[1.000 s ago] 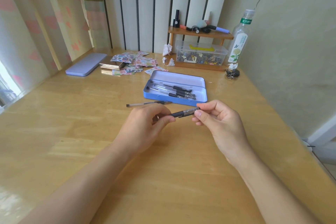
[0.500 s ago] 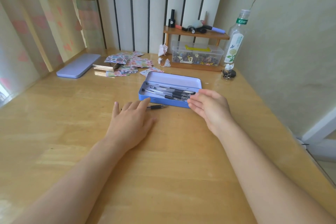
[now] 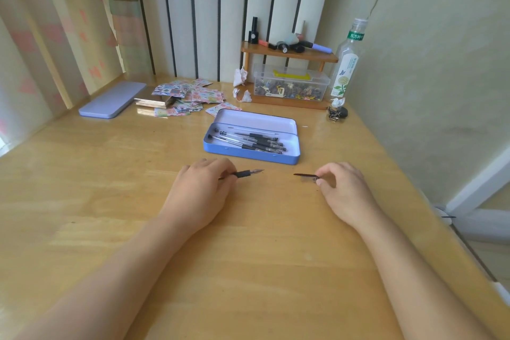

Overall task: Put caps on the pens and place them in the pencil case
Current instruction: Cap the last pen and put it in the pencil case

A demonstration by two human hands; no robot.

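An open blue pencil case [image 3: 249,154] lies on the wooden desk with several capped black pens [image 3: 254,141] inside. In front of it my left hand [image 3: 201,190] grips an uncapped pen [image 3: 245,173], its black grip and bare tip pointing right. My right hand [image 3: 345,188] pinches a pen cap [image 3: 306,176] by one end, the clip pointing left toward the pen tip. Pen and cap are apart, a short gap between them, both just above the desk.
A lilac lid [image 3: 113,102] lies at the back left beside a pile of patterned papers [image 3: 185,96]. A small wooden shelf [image 3: 289,52] over a clear box [image 3: 292,85], a bottle [image 3: 347,61] and binder clips [image 3: 338,112] stand at the back right. A wall runs along the right.
The capped pen I held a second ago went into the case. My left hand picked up the uncapped pen from the desk, and my right hand now holds a cap.
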